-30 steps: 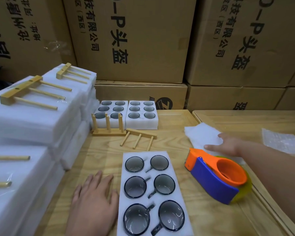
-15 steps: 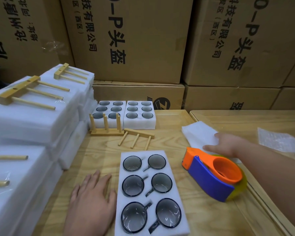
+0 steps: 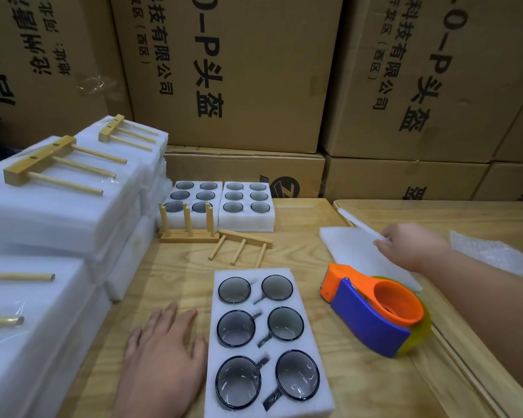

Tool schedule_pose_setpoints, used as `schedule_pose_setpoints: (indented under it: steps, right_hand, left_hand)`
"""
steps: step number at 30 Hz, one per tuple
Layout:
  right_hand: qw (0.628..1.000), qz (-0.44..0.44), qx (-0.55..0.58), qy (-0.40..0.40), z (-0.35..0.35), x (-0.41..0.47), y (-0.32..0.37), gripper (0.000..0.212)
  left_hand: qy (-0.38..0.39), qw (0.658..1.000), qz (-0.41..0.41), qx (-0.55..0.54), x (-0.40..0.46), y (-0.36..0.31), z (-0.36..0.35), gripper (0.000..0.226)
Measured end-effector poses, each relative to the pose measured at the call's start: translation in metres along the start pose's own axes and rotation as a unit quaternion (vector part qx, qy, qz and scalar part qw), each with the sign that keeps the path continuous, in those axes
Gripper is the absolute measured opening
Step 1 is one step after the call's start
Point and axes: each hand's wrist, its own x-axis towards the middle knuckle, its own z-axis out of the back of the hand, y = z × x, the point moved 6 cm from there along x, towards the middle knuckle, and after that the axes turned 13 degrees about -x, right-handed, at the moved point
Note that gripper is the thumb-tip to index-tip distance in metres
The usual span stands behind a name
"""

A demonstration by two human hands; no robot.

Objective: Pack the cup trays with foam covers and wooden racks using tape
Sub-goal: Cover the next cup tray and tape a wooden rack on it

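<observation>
Lifted since half a second earlier: one edge of foam cover (image 3: pixel 349 248), raised off the table (image 3: pixel 360 387) by right hand (image 3: pixel 411 247), fingers pinching it; previously pressed flat. Left hand (image 3: pixel 163 360) unmoved, palm down, fingers spread, holding nothing. Stacked at far left: wrapped foam packs (image 3: pixel 58 212) with wooden racks (image 3: pixel 64 167) taped on top. Beside left hand, touching thumb: cup tray (image 3: pixel 267 342), six glass cups, uncovered. Behind it: loose rack (image 3: pixel 242 245) lying flat, upright rack (image 3: pixel 187 229), two more trays (image 3: pixel 218 206). Between cup tray and foam cover: tape dispenser (image 3: pixel 372 309), partly blocking right arm's path. Cardboard boxes (image 3: pixel 233 70) behind.
</observation>
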Motion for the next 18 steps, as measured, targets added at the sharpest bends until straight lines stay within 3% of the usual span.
schedule_pose_setpoints:
  steps: [7, 10, 15, 18]
  right_hand:
    - [0.995, -0.001, 0.025, -0.098, 0.033, 0.004, 0.003, 0.024]
    - [0.978, 0.023, 0.117, -0.169, 0.050, -0.005, 0.019, 0.031]
    - [0.913, 0.082, 0.307, -0.256, 0.079, -0.045, 0.069, 0.029]
    - [0.861, 0.117, 0.426, -0.250, 0.084, -0.083, 0.102, 0.033]
  left_hand:
    - [-0.002, 1.000, -0.001, -0.004, -0.001, 0.000, 0.000, 0.053]
    - [-0.003, 1.000, 0.000, -0.002, -0.002, 0.000, 0.001, 0.054]
    - [-0.005, 1.000, 0.002, 0.001, -0.002, -0.001, 0.000, 0.055]
    - [-0.006, 1.000, 0.003, 0.002, -0.002, 0.001, 0.000, 0.056]
